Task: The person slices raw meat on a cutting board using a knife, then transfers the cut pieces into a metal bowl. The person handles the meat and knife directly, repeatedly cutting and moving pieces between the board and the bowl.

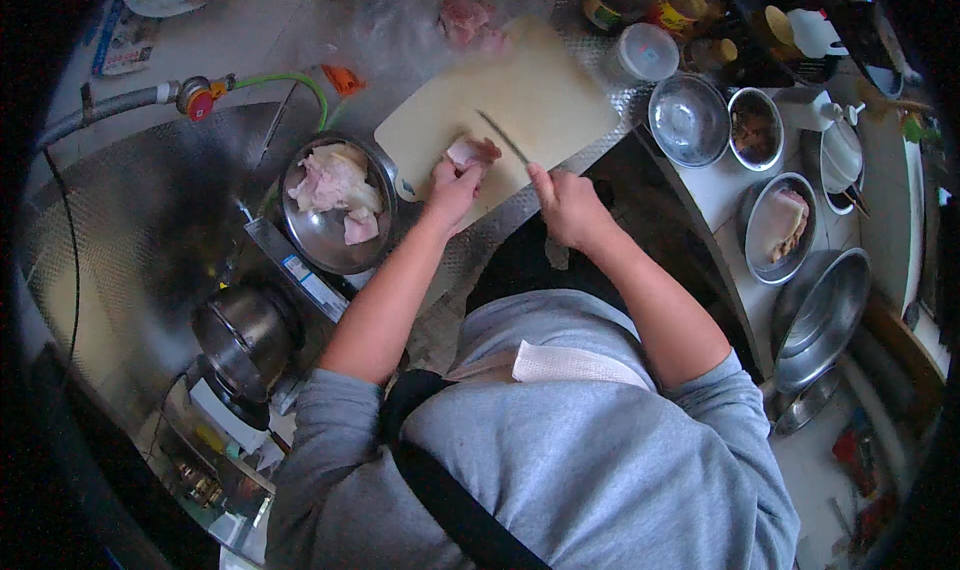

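Observation:
Over the pale cutting board [540,82], my left hand [454,195] grips a piece of raw pinkish meat [471,153]. My right hand [571,206] is closed on the handle of a knife [504,136]; its narrow blade points up and left, above the board and just right of the meat. To the left, a steel bowl [307,247] holds several pale pieces of raw meat or fat [336,180]. More raw meat [465,19] lies on clear plastic beyond the board's far edge.
On the right counter stand a steel bowl [688,120], a bowl of dark food [755,129], a bowl with meat [780,227] and a large steel basin [821,322]. A lidded plastic tub [648,51] and jars are behind. At left are a hose valve [198,99] and a steel pot [244,337].

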`<action>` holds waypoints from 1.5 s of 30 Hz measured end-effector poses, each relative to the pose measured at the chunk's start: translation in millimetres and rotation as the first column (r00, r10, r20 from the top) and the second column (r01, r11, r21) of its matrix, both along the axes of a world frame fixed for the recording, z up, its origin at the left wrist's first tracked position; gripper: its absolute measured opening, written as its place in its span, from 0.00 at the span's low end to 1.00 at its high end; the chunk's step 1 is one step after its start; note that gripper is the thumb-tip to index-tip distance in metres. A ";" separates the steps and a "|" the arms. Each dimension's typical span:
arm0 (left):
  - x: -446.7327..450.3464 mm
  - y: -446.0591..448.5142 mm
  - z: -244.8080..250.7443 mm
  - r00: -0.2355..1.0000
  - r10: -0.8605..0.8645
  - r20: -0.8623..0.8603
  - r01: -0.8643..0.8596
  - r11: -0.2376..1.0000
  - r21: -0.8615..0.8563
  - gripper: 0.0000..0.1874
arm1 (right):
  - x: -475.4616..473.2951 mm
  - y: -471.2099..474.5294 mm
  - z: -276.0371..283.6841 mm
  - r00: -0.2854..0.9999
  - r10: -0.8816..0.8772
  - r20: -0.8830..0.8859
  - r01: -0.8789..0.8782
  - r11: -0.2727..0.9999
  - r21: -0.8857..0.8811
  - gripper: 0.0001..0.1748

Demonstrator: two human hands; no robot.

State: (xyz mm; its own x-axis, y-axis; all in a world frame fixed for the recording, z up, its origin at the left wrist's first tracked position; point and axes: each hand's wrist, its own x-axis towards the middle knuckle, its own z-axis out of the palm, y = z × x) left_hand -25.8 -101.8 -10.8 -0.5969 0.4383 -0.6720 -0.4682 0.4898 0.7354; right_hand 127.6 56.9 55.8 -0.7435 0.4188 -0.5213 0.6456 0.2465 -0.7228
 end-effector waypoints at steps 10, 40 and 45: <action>-4.1 -2.8 11.5 0.992 0.061 0.113 -0.079 0.984 0.159 0.08 | 18.4 -26.3 12.0 0.994 0.087 -0.070 -0.075 0.984 0.159 0.33; 1.8 -1.1 24.3 0.996 -0.041 -0.085 0.046 0.997 0.057 0.21 | 15.3 -33.2 12.4 0.982 0.187 0.007 -0.185 0.963 0.195 0.35; -1.5 2.7 24.4 0.993 0.068 0.099 -0.082 0.987 0.139 0.23 | 17.6 -34.4 13.1 0.974 0.225 0.014 -0.222 0.948 0.228 0.34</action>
State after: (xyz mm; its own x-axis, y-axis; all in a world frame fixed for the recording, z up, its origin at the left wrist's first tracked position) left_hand -27.3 -99.1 13.6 -0.5693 0.4903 -0.6600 -0.5695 0.3437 0.7466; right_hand 145.2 22.5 68.9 -0.8372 0.3471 -0.4226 0.5468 0.5415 -0.6386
